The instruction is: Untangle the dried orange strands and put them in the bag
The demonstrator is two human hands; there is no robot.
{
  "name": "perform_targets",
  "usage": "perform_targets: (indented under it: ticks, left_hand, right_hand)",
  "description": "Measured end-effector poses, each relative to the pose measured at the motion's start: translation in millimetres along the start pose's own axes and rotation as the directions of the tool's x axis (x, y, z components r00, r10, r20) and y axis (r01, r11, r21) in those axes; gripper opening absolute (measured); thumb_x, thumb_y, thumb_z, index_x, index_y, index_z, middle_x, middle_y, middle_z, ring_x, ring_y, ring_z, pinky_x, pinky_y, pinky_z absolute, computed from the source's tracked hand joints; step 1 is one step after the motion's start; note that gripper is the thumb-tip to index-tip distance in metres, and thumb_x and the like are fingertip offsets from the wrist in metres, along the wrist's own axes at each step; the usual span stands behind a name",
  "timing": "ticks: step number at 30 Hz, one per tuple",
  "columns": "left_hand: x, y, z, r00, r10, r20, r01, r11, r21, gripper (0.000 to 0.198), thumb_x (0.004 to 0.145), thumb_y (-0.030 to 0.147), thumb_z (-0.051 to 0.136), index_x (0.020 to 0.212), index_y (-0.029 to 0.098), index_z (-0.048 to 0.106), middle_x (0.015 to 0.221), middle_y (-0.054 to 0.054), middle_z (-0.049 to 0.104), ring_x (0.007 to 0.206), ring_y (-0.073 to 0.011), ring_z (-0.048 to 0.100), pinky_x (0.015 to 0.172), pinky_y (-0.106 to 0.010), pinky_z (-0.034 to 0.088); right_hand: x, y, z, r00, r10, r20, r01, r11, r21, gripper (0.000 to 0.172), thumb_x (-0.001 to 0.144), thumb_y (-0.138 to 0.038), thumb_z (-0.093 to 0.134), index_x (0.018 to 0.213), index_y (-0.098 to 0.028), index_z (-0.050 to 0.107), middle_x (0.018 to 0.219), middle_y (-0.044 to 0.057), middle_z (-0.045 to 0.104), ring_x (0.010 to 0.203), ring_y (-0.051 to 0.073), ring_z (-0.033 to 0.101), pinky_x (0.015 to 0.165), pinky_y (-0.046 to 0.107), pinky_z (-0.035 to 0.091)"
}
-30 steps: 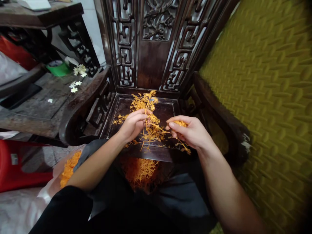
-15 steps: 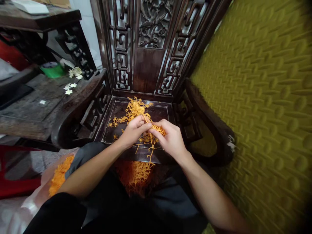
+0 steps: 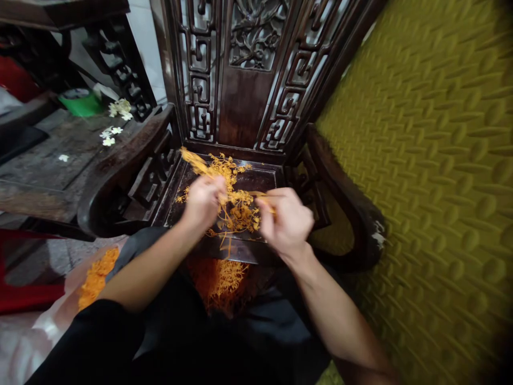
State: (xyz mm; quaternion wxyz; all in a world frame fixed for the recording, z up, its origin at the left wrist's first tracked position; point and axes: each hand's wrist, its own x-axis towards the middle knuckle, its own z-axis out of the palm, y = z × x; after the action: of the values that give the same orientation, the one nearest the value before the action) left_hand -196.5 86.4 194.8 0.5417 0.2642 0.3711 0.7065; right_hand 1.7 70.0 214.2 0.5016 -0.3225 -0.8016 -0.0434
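My left hand [image 3: 202,202], smeared by motion, is closed around a bunch of orange strands [image 3: 194,161] that juts out up and to the left. To its right, my right hand [image 3: 289,218] is closed too, pinching a thin orange strand [image 3: 259,194] between thumb and fingers. Under and between the hands, a loose tangle of orange branching sprigs [image 3: 242,210] with small star-like ends lies on the dark wooden chair seat [image 3: 266,176]. A few stems hang over the seat's front edge. Fingertips are partly hidden by blur.
More orange sprigs [image 3: 228,280] lie below the seat, between the legs. A clear bag [image 3: 52,323] with orange pieces [image 3: 98,272] is at lower left. The left-hand wooden surface [image 3: 44,184] holds white flowers [image 3: 108,135] and a green roll [image 3: 81,102]. Carved armrests [image 3: 347,192] flank the seat; yellow padding [image 3: 436,160] rises right.
My hands, together before, have moved apart: the left up and left with its orange bunch, the right slightly right. The strand that dangled below the right hand no longer hangs there.
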Motion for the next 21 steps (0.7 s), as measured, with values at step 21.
perform_targets:
  ticks: [21]
  left_hand:
    - [-29.9,-13.3,6.4,0.897,-0.022,0.441,-0.319,0.657,0.683,0.045,0.100,0.042,0.048,0.063,0.017,0.056,0.065,0.000,0.056,0.065,-0.0126,0.051,0.066,-0.028,0.041]
  right_hand:
    - [-3.4,8.3,12.4,0.520,0.628,0.580,-0.854,0.366,0.370,0.039,0.081,-0.053,0.076,0.090,-0.015,0.073,0.053,-0.002,0.057,0.045,0.009,0.046,0.044,0.022,0.034]
